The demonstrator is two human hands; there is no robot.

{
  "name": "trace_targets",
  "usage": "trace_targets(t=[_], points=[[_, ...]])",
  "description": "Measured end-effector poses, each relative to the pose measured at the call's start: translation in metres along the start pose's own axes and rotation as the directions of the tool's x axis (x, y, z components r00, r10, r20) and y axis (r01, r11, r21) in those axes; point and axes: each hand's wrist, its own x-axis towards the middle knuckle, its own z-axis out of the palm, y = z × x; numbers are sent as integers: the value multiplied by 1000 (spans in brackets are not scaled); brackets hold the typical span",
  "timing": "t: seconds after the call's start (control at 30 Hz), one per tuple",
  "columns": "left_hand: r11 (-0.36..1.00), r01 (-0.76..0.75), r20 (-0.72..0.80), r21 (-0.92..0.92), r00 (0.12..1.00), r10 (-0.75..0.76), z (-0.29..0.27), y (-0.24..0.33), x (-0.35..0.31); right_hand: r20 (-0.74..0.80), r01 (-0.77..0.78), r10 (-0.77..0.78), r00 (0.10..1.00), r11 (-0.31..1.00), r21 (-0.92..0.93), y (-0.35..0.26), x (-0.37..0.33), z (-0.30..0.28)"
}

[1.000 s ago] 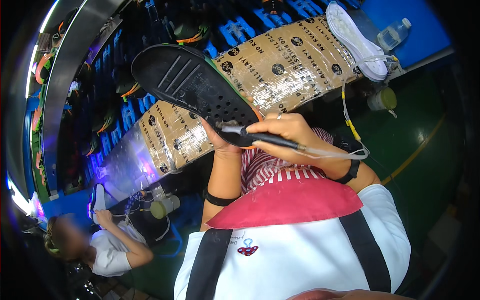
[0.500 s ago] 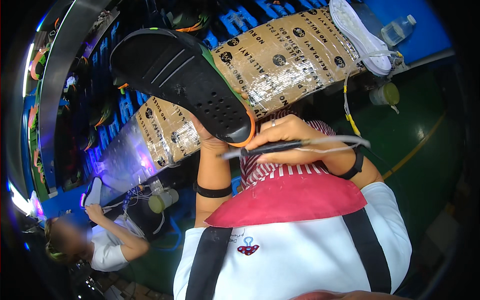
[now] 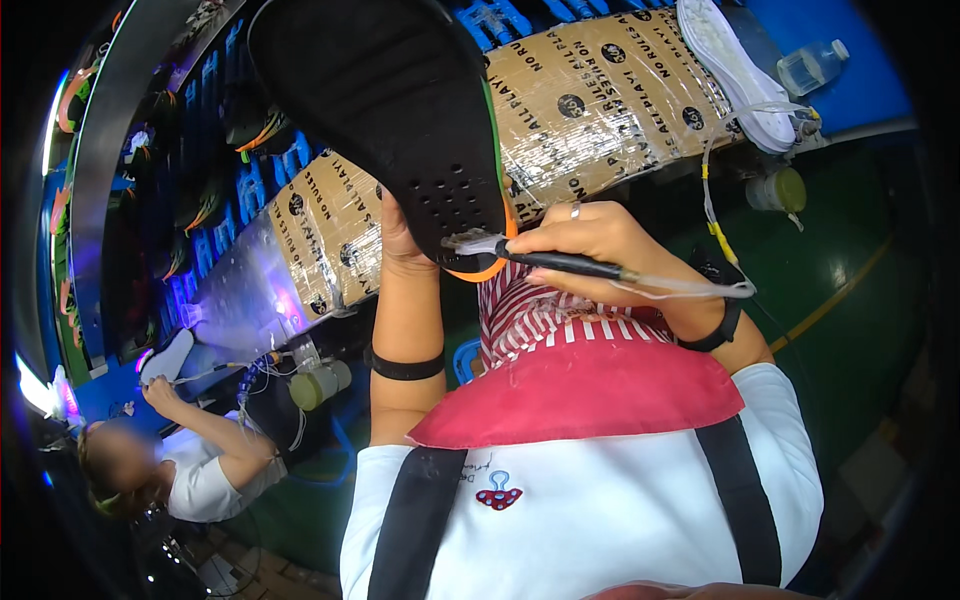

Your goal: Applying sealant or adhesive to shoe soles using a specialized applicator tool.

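Observation:
My left hand (image 3: 401, 235) holds a black shoe sole (image 3: 405, 125) from beneath at its heel end. Most of the left fingers are hidden behind it; a bit of fingertip shows past its right edge. Small holes dot the sole's heel area, and its rim is green along the side and orange around the heel. In my right hand (image 3: 590, 250) is a black-handled brush (image 3: 568, 262), gripped like a pen, with a thin clear tube trailing from its rear. Its pale bristles touch the heel, just below the holes.
Film-wrapped cardboard (image 3: 590, 110) covers the bench ahead. A white sole (image 3: 735, 80) and a clear bottle (image 3: 812, 67) stand at upper right, a lidded jar (image 3: 777, 189) below them. Lower left, a co-worker (image 3: 205, 450) holds another sole (image 3: 167, 358). Shoes line the racks at left.
The sole has come nearer and now appears larger and tilted differently. My right hand has moved up slightly, bringing the brush from below the heel onto its surface.

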Motion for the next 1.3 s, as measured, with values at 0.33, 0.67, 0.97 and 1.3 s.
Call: trace_targets(t=[0.33, 0.67, 0.97, 1.3], points=[[988, 128, 185, -89, 977, -110, 25, 19, -5, 39, 78, -79, 996, 997, 16, 8, -1, 0], [889, 311, 66, 335, 934, -351, 50, 36, -1, 238, 124, -135, 962, 990, 62, 13, -1, -14], [695, 451, -97, 560, 869, -486, 62, 38, 7, 217, 177, -150, 965, 978, -107, 21, -6, -2], [595, 437, -67, 675, 839, -540, 62, 36, 13, 278, 122, -85, 957, 986, -116, 20, -8, -1]])
